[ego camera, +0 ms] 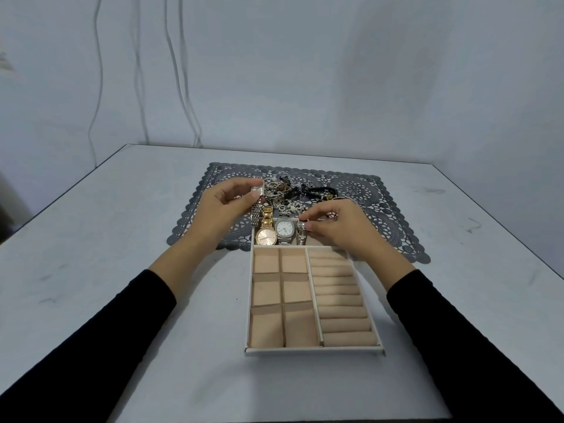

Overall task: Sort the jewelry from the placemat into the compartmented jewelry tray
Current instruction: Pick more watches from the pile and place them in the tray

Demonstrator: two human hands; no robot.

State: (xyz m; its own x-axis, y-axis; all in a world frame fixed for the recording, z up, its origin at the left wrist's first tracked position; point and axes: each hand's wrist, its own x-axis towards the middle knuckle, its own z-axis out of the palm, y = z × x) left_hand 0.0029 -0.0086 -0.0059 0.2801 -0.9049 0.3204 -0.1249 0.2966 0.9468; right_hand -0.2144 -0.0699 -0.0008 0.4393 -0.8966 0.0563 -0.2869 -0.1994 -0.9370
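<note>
A white jewelry tray point(314, 349) with beige lining sits on the table in front of me, its far end lying over the dark lace placemat point(390, 221). In its far compartment lie a gold watch point(266, 232) and a silver watch point(285, 228). My left hand point(219, 206) holds a silver rectangular watch point(257, 203) above the tray's far left corner, band hanging down. My right hand point(332, 224) pinches a small silver watch point(301, 230) at the far compartment. A tangled pile of jewelry point(290, 190) lies on the placemat behind.
The tray's several square compartments point(280, 297) and the ring-roll section point(338, 297) hold nothing. The grey table point(122, 239) ends at a wall with hanging cables point(183, 87) behind. Both forearms wear black sleeves.
</note>
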